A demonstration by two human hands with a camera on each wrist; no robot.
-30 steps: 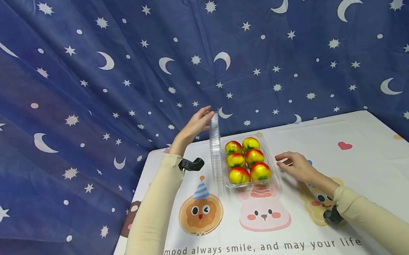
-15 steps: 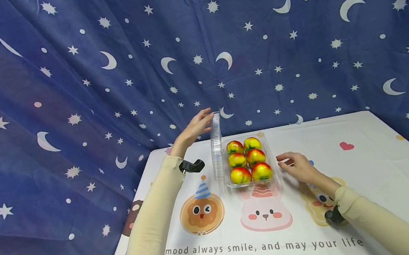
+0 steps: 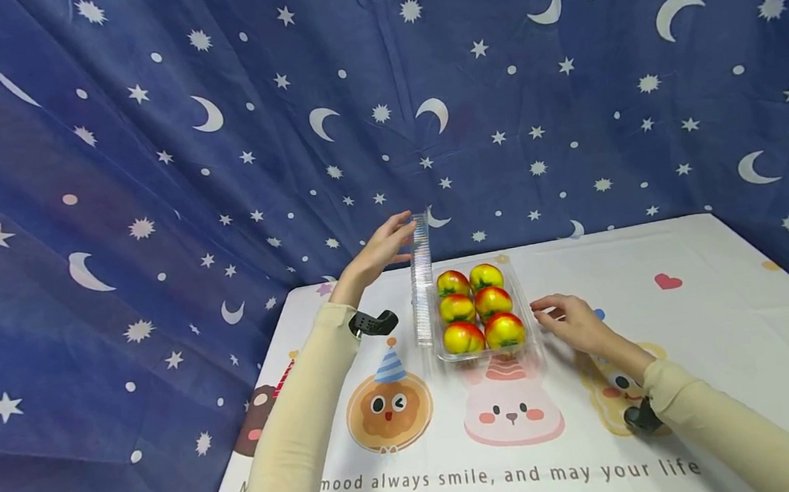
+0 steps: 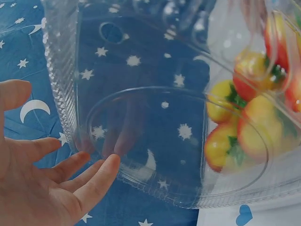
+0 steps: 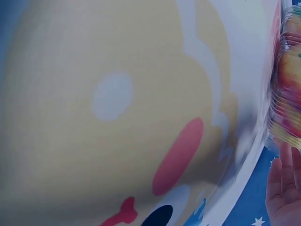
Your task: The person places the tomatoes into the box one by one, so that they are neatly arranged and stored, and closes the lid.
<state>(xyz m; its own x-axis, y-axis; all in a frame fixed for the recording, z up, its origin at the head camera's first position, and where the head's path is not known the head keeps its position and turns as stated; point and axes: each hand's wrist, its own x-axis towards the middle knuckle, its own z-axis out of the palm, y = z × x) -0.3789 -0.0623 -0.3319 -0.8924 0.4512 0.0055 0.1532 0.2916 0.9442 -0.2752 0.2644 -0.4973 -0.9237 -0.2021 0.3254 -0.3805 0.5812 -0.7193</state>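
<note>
A clear plastic clamshell box (image 3: pixel 530 336) stands on the table, its bottom half filled with several red-and-yellow fruits (image 3: pixel 493 301) with green leaves. Hinged on the left, its ribbed lid (image 3: pixel 423 283) stands almost upright. My left hand (image 3: pixel 379 254) is at the lid's outer face near the far upper end; in the left wrist view its spread fingers (image 4: pixel 96 183) reach up to the clear plastic without curling round it. Just off the box's right side, my right hand (image 3: pixel 579 327) hovers low with loosely bent fingers, holding nothing.
The white tablecloth (image 3: pixel 722 340) carries printed cartoon faces, a heart, a star and lettering. Behind the table hangs a dark blue curtain (image 3: pixel 317 62) with moons and stars. Both wrists wear a small black camera (image 3: pixel 374 323).
The lid has tipped slightly to the right, toward the fruits, with my left hand following against it. My right hand has hardly moved.
</note>
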